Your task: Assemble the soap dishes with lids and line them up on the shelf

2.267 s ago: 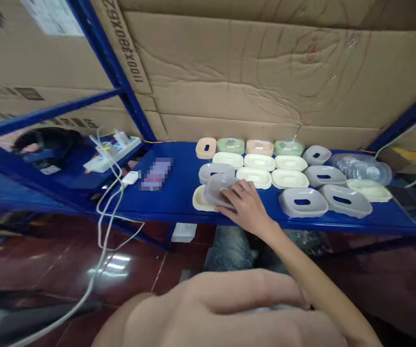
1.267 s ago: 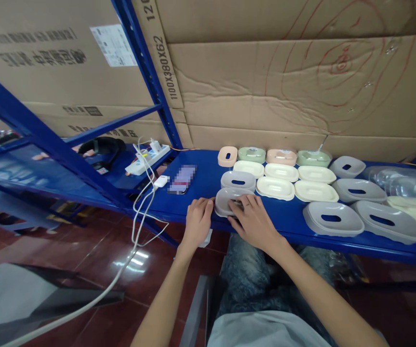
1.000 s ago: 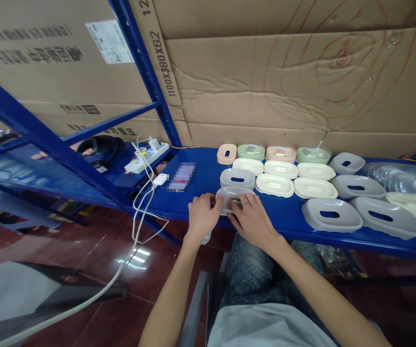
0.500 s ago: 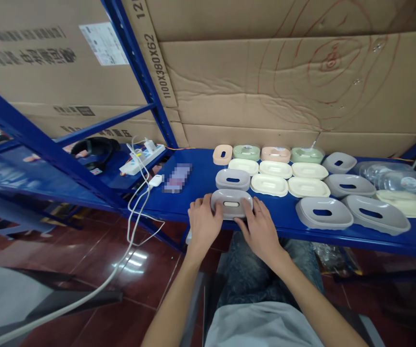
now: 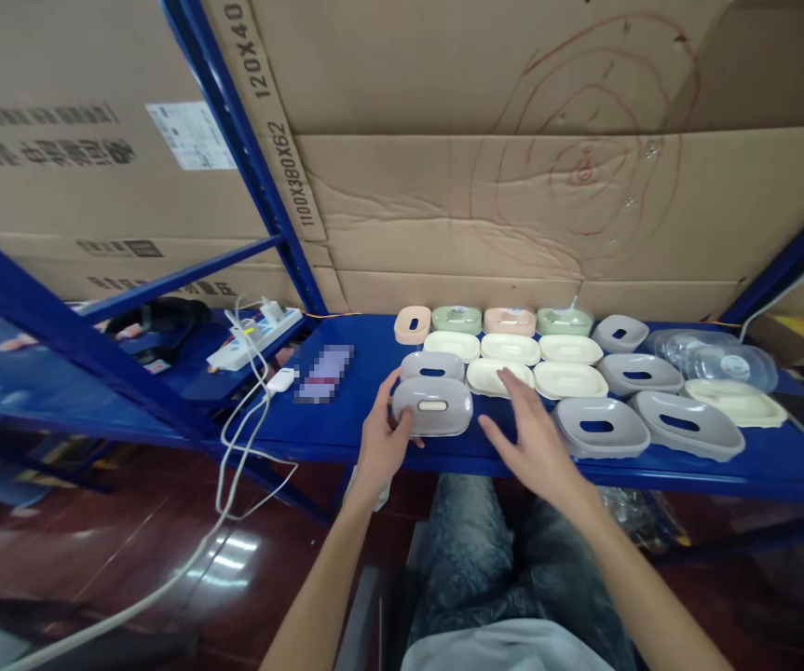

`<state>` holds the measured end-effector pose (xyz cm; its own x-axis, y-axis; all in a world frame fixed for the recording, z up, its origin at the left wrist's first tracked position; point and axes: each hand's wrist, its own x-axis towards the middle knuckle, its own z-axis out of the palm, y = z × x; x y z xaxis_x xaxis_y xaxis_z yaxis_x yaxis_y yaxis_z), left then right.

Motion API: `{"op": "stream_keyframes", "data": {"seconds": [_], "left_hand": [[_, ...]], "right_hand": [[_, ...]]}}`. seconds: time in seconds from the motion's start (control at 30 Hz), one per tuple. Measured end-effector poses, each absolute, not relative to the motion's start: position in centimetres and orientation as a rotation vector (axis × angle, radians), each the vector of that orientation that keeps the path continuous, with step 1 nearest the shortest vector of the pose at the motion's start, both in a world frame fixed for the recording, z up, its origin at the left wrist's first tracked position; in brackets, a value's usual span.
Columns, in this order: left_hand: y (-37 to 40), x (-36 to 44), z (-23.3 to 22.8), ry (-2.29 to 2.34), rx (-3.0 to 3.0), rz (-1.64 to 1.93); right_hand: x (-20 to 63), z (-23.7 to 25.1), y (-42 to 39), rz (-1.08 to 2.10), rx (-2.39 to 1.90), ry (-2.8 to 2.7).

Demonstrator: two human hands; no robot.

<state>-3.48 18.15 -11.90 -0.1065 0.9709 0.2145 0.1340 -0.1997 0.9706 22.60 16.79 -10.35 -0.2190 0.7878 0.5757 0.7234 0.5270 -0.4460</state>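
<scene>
A grey oval soap dish (image 5: 447,422) is tilted up at the front of the blue shelf, and a cream piece shows through its slot. My left hand (image 5: 384,443) grips it by the left side, thumb on its face and fingers partly hidden behind. To its right, my right hand (image 5: 541,447) is empty with fingers spread, away from the dish. Its fingertips overlap a cream oval tray (image 5: 483,378) in view; whether they touch it I cannot tell. Another grey slotted dish (image 5: 433,362) lies just behind the held one.
Several grey slotted dishes (image 5: 688,443) stand on the right, with a cream tray (image 5: 741,403) and clear lids (image 5: 737,366) beyond. Green and peach dishes (image 5: 510,321) line the back. On the left are a phone-like blurred item (image 5: 324,375), a power strip (image 5: 254,337) and white cables (image 5: 230,457).
My right hand has let go of the grey dish and moved right, its fingers spreading. My left hand keeps hold of the dish, now tipped further upright. The camera view has shifted.
</scene>
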Motion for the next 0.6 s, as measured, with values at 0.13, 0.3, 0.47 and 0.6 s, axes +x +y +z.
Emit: {"op": "stream_keyframes", "data": {"seconds": [0.13, 0.3, 0.47, 0.6], "left_hand": [[18.5, -3.1, -11.3, 1.176, 1.425, 1.292], [19.8, -1.0, -11.5, 1.169, 1.396, 1.273], [19.9, -0.9, -12.1, 1.087, 1.409, 1.282], [19.4, -2.0, -11.7, 0.947, 1.429, 1.152]], "right_hand": [[27.3, -7.1, 20.9, -0.059, -1.279, -2.1], [31.1, -5.7, 29.4, -0.175, -1.526, -2.39], [31.4, -5.4, 37.2, -0.223, -1.704, -2.413], [31.0, -5.4, 41.5, -0.214, -1.816, -2.404]]}}
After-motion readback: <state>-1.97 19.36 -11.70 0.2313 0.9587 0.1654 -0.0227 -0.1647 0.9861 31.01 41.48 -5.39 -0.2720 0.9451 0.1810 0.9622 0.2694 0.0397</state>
